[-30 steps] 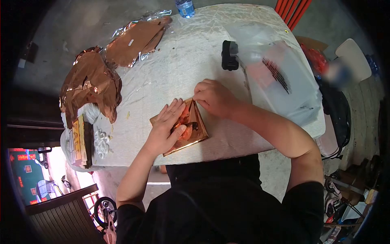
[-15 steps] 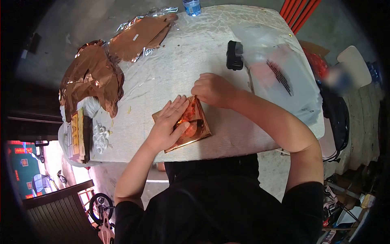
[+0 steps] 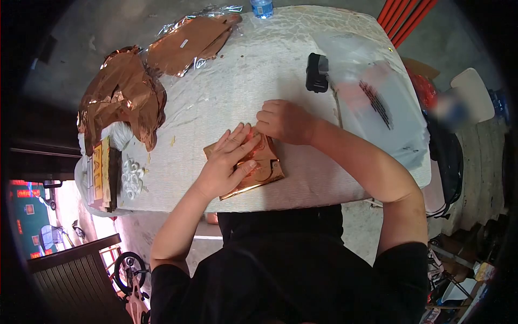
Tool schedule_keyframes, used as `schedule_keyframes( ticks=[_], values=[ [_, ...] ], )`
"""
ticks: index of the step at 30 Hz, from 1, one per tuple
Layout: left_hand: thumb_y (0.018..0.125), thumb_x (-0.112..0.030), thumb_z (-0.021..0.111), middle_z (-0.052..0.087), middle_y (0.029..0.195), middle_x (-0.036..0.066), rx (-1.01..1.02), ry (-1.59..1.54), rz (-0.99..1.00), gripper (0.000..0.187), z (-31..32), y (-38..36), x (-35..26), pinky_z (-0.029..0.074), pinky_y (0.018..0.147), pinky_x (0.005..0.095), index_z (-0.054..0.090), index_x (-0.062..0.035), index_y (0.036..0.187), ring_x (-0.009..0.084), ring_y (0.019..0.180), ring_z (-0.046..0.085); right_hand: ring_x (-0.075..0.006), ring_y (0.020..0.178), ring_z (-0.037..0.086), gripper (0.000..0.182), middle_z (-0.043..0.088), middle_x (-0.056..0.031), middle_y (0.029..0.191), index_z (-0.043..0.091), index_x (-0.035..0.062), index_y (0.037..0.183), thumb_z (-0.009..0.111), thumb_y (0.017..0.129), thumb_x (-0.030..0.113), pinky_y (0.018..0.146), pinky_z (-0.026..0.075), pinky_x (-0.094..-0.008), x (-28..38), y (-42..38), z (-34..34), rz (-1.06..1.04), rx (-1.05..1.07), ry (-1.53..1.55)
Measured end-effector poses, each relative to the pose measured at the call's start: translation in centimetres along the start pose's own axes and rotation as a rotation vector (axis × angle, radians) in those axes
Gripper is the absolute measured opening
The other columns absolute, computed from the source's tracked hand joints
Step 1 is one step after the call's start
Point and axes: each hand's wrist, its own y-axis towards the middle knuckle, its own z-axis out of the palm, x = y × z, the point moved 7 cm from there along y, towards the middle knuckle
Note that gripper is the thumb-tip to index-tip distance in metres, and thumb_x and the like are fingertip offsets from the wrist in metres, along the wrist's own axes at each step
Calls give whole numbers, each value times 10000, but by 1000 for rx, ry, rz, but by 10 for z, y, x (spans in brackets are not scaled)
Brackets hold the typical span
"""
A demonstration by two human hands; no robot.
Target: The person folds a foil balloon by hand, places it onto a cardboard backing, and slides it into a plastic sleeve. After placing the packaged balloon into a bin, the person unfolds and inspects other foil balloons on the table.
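A shiny copper-coloured foil balloon (image 3: 264, 171), folded into a flat packet, lies near the table's front edge. My left hand (image 3: 229, 162) rests flat on it, fingers stretched out and covering its left and middle parts. At the packet's upper edge is my right hand (image 3: 283, 121), closed with its fingers curled in. It seems to pinch the foil there, though the fingertips are hidden.
Larger copper foil balloons (image 3: 121, 100) are heaped at the left, beside flat ones (image 3: 186, 46). White coiled rings (image 3: 132, 178) and a box (image 3: 100, 175) sit front left. A black device (image 3: 317, 73), clear plastic bags (image 3: 372, 108) and a bottle (image 3: 263, 8) are on the table (image 3: 243, 81).
My right hand has shifted slightly and its wrist has turned. The fingers of my left hand have moved a little to the right over the foil. The camera view has shifted slightly.
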Motion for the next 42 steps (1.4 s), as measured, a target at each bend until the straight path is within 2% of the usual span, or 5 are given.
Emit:
schedule_keyframes(
  ticks=[16, 21, 25, 30, 42],
  values=[
    [724, -246, 686, 329, 1429, 179, -12, 20, 15, 532, 2, -1, 2, 209, 1104, 470, 565, -113, 1225, 325, 1346, 273, -234, 842, 545, 162, 573, -59, 836, 641, 76, 876, 572, 731, 61, 776, 462, -342, -13, -21, -10, 237, 114, 122],
    [725, -237, 691, 332, 1424, 188, -23, 5, 19, 539, 2, -2, 3, 215, 1100, 476, 558, -124, 1235, 328, 1345, 275, -317, 969, 543, 220, 595, -129, 1018, 605, 10, 1039, 541, 841, 80, 864, 437, -413, -25, -24, -12, 713, 127, 516],
    [729, -250, 701, 357, 1404, 200, -27, 26, 10, 544, 3, -2, 4, 222, 1094, 486, 555, -106, 1233, 334, 1341, 281, -342, 1131, 485, 353, 532, -185, 1187, 516, -32, 1175, 540, 862, 130, 981, 376, -427, 13, -11, -4, 542, 54, 332],
    [724, -233, 703, 384, 1386, 198, -57, -4, 6, 595, 1, -2, 2, 217, 1097, 478, 515, -73, 1265, 336, 1331, 301, -337, 1322, 292, 597, 283, -237, 1416, 312, -74, 1334, 536, 872, 230, 1108, 205, -432, 27, -18, 16, 467, 344, 111],
    [819, -309, 601, 307, 1437, 171, 30, 189, 23, 703, 2, -8, -4, 156, 1120, 439, 312, -10, 1386, 300, 1367, 226, -308, 1351, 251, 643, 256, -195, 1451, 275, -45, 1374, 503, 888, 309, 1105, 166, -475, 29, -24, 12, 431, 380, 30]
  ],
)
